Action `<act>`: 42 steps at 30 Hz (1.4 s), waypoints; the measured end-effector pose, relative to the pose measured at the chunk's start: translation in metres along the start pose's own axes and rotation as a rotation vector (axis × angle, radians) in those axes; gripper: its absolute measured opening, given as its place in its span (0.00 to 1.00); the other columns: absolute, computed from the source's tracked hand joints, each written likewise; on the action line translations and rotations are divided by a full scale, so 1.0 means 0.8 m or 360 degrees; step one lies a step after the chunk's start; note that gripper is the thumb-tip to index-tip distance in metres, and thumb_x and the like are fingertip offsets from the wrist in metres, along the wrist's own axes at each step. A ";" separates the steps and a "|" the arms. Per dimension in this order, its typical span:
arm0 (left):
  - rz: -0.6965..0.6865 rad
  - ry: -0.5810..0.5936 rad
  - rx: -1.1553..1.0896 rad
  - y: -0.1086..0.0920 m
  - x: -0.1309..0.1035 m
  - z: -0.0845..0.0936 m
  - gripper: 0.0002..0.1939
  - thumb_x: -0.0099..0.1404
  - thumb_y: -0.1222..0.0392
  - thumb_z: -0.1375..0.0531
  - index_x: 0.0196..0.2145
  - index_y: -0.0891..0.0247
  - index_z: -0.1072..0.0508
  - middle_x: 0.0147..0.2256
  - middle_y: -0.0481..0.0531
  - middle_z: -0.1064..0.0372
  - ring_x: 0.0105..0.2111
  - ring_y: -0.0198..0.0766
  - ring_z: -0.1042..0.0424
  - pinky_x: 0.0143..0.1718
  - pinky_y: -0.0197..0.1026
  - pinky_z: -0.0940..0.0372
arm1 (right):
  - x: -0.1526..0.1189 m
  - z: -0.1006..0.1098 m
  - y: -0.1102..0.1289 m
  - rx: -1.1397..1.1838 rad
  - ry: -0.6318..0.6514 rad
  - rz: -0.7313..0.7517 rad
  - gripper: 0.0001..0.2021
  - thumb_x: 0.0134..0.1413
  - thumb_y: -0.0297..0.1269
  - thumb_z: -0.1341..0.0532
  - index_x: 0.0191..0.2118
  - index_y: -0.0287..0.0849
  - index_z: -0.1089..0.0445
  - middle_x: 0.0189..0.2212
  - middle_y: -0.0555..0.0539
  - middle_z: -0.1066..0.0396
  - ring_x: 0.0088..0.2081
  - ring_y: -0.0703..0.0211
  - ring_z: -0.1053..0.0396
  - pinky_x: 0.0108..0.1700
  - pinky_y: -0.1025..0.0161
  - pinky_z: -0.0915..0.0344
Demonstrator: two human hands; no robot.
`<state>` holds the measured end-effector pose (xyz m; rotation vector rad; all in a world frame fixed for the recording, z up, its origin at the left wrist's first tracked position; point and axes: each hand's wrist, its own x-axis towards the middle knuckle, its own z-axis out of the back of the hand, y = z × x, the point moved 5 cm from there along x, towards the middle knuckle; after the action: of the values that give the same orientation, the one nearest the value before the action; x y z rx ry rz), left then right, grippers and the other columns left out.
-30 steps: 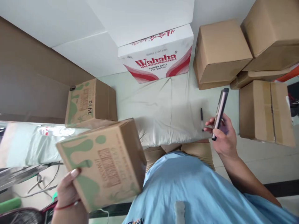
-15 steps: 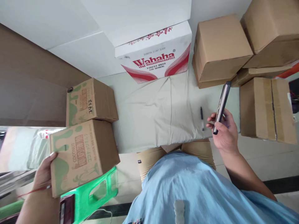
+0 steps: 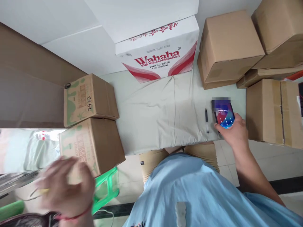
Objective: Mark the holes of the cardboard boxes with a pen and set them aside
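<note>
My left hand point(image 3: 65, 184) is blurred at the lower left, fingers spread, just off the near end of a brown carton with green print point(image 3: 91, 148) that rests partly on a green plastic stool point(image 3: 105, 189). A second carton of the same kind point(image 3: 88, 99) lies right behind it. My right hand point(image 3: 233, 132) holds a phone point(image 3: 223, 113) flat, lit screen up, low over the pale cloth point(image 3: 161, 116). A black pen point(image 3: 206, 120) lies on the cloth just left of the phone.
A white Wahaha water box point(image 3: 158, 50) stands at the back. Several plain brown cartons point(image 3: 228, 47) are stacked at the right, another point(image 3: 272, 112) beside my right hand. A brown wall panel point(image 3: 30, 88) runs along the left. Tiled floor shows below.
My left hand set the green-printed carton down on the stool and let go. My right hand lowered the phone from upright to flat, screen up, over the cloth.
</note>
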<state>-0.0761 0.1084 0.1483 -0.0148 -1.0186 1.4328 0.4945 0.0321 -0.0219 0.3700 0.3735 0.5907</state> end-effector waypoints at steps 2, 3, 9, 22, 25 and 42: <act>-0.0671 0.0273 0.0018 -0.014 -0.059 -0.069 0.16 0.55 0.64 0.28 0.41 0.49 0.14 0.40 0.48 0.15 0.48 0.58 0.14 0.59 0.67 0.21 | 0.000 -0.003 0.007 -0.0131 0.0038 0.0005 0.52 0.49 0.54 0.28 0.75 0.33 0.41 0.61 0.25 0.30 0.59 0.23 0.27 0.60 0.33 0.29; -0.0751 0.0333 0.0020 -0.013 -0.083 -0.100 0.15 0.58 0.66 0.29 0.43 0.53 0.14 0.43 0.52 0.15 0.50 0.58 0.15 0.58 0.64 0.21 | -0.001 -0.004 0.010 -0.0192 0.0048 0.0016 0.52 0.51 0.54 0.29 0.76 0.33 0.43 0.61 0.25 0.30 0.57 0.24 0.26 0.58 0.34 0.28; -0.0523 0.0523 0.0072 0.010 -0.130 -0.228 0.08 0.75 0.61 0.37 0.48 0.62 0.18 0.57 0.66 0.20 0.65 0.59 0.24 0.63 0.62 0.25 | -0.011 -0.004 0.014 -0.0505 0.0052 0.0273 0.48 0.61 0.55 0.31 0.75 0.28 0.43 0.60 0.21 0.31 0.63 0.20 0.31 0.59 0.32 0.28; -0.0437 0.0626 0.0091 0.027 -0.157 -0.282 0.11 0.74 0.60 0.40 0.51 0.62 0.22 0.57 0.66 0.20 0.63 0.56 0.23 0.67 0.61 0.31 | 0.056 0.091 0.194 0.0020 -0.0413 0.1264 0.61 0.59 0.55 0.25 0.83 0.45 0.64 0.81 0.28 0.58 0.82 0.18 0.77 0.72 0.12 0.59; -0.0419 0.0612 0.0109 0.028 -0.157 -0.283 0.10 0.75 0.60 0.40 0.50 0.62 0.22 0.57 0.66 0.20 0.63 0.56 0.23 0.67 0.60 0.31 | 0.090 0.076 0.223 0.0072 -0.0255 0.1403 0.59 0.59 0.50 0.24 0.82 0.47 0.61 0.82 0.33 0.56 0.82 0.25 0.81 0.70 0.07 0.71; -0.0256 0.0581 0.0072 0.033 -0.160 -0.286 0.09 0.72 0.59 0.40 0.47 0.61 0.22 0.55 0.66 0.19 0.62 0.56 0.23 0.66 0.60 0.32 | 0.045 0.053 0.190 -0.0084 -0.0136 0.1418 0.30 0.68 0.49 0.35 0.71 0.49 0.35 0.72 0.36 0.34 0.77 0.27 0.47 0.76 0.17 0.65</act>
<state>0.0585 0.1372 -0.0758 -0.1533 -0.6713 1.2493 0.4694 0.1610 0.0730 0.5063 0.0905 1.4454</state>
